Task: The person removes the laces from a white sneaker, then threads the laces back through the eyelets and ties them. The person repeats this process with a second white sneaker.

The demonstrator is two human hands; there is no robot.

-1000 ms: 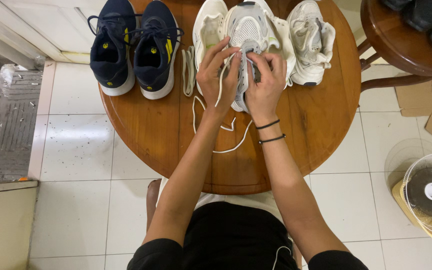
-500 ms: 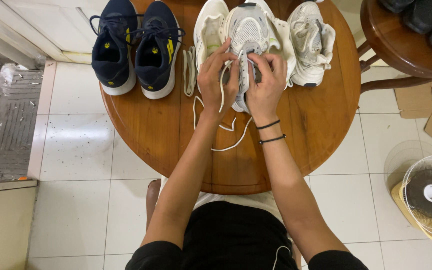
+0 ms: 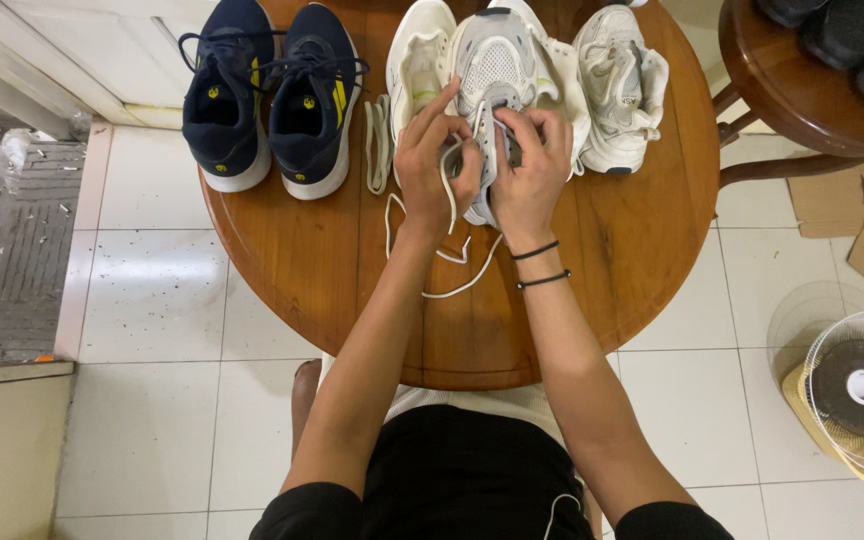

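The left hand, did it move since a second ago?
Yes. The left hand, pinching the white lace, has curled in toward the grey-white shoe; its fingers were spread wider before. The wooden table has not moved.

Floor: white glossy square tiles (image 3: 162,300).
Furniture: round brown wooden table (image 3: 632,240); second round dark wooden table (image 3: 792,90).
Right: white round floor fan (image 3: 857,390).

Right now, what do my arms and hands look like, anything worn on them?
Both forearms are bare. The right wrist carries two thin black bands, one a little above the other. Black short sleeves show at the upper arms. The left hand and right hand wear no gloves; no rings can be made out.
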